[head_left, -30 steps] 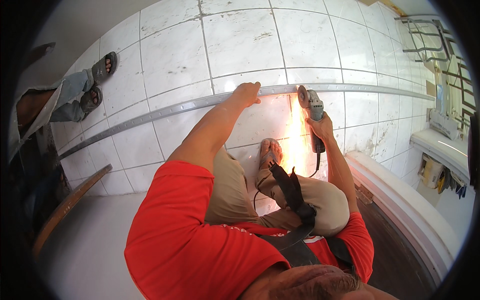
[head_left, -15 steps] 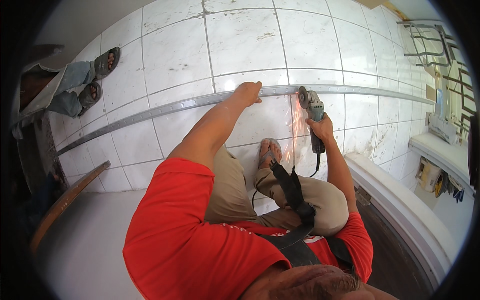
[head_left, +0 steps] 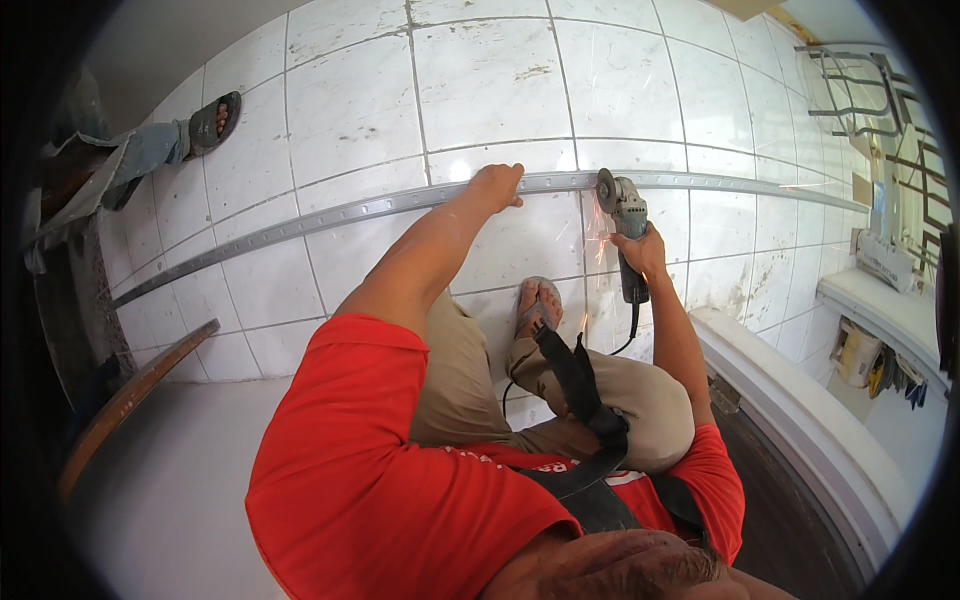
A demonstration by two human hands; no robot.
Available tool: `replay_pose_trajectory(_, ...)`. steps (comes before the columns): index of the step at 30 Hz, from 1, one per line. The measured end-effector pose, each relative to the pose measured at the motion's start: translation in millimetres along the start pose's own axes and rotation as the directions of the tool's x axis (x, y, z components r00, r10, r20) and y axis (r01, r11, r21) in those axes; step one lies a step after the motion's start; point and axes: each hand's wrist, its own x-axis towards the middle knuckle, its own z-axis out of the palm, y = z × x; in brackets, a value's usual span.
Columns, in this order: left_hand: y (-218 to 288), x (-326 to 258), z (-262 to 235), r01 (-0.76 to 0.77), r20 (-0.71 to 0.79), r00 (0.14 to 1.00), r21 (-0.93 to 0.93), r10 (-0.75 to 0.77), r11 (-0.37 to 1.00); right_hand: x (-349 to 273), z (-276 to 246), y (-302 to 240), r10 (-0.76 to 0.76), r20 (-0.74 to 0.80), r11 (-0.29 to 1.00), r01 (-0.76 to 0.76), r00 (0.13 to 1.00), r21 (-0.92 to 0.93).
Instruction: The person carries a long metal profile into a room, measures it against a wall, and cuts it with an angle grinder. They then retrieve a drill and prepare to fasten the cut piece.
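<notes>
Grinding at the metal strip (head_left: 330,212) on the tiled floor (head_left: 480,80) | your left hand (head_left: 497,186) presses flat on it, your right hand (head_left: 645,252) is closed around the grinder (head_left: 622,205) | few sparks at the disc, strip looks unsevered, cut seems unfinished.

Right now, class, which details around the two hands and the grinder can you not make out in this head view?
- Left hand: palm hidden against the long grey metal strip.
- Grey angle grinder: disc edge-on, contact blurred by sparks.
- Right hand: grip side hidden behind the tool.
- Strip's ends: lost at the dark fisheye rim.
</notes>
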Motion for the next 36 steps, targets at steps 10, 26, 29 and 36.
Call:
replay_pose_trajectory(10,-2,-1,2,-0.019,-0.01,1.0,-0.035,0.019,0.999,5,-4,-13,0.036,0.047,0.999,-0.036,0.998,-0.008)
replay_pose_trajectory(26,8,-8,12,-0.103,-0.114,0.988,-0.006,0.102,0.995,-9,-25,-7,0.018,-0.034,0.985,-0.011,0.999,0.173)
replay_pose_trajectory(29,5,-2,21,-0.083,-0.166,0.982,0.011,0.084,0.996,-14,-20,5,0.004,-0.027,0.989,0.0,1.0,0.145)
replay_pose_trajectory(36,7,-2,30,-0.102,-0.18,0.978,0.006,0.102,0.995,-22,-11,19,-0.007,-0.052,0.995,0.012,0.999,0.097)
